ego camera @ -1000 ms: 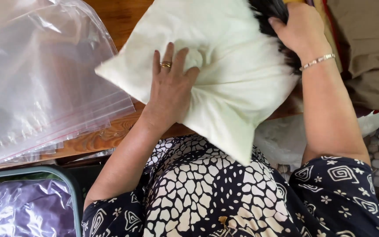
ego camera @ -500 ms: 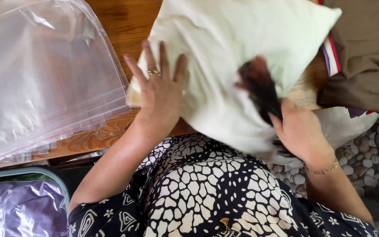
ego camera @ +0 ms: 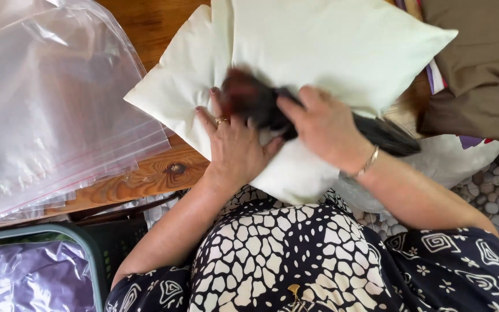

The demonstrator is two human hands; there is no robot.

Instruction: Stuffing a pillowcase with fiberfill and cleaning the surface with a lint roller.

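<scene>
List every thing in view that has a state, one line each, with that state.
cream pillow: plump, lying on the wooden table, pressed by both hands
dark brush: blurred, on the pillow
left hand: flat on the pillow
right hand: closed on the brush
clear plastic bags: stacked flat
green basket: holding a purple bagged item
</scene>
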